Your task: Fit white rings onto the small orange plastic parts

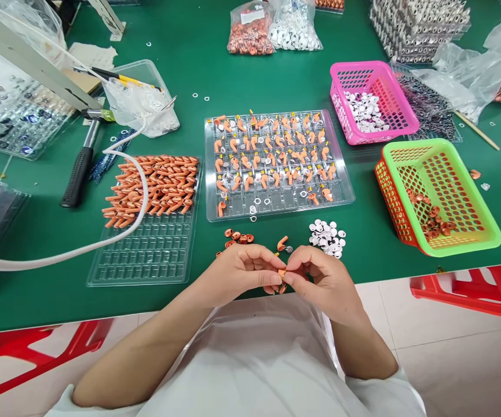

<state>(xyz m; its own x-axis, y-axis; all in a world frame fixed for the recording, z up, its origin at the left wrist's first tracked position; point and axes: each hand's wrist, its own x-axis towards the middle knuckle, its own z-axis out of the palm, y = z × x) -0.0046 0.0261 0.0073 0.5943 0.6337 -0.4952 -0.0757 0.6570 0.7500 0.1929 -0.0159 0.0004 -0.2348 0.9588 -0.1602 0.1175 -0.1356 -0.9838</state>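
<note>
Both hands meet at the near edge of the green table, pinching a small orange curved part [282, 274] between them. My left hand [245, 272] grips it with thumb and fingers. My right hand [320, 281] closes on its other side, and the fingertips hide much of it. Just beyond the fingers lies another orange curved part [282, 242] with a small silvery disc [289, 249] beside it. Copper-coloured caps [244, 238] are scattered past my left hand. A pile of white round discs [327, 236] lies past my right hand.
A clear tray [346, 194] of orange parts stands ahead; another tray [141, 272] with stacked copper-orange pieces is left, crossed by a white hose [145, 197]. A hammer [79, 174] lies farther left. Pink [376, 138] and green [467, 246] baskets stand right. Red stools [485, 301] flank the table.
</note>
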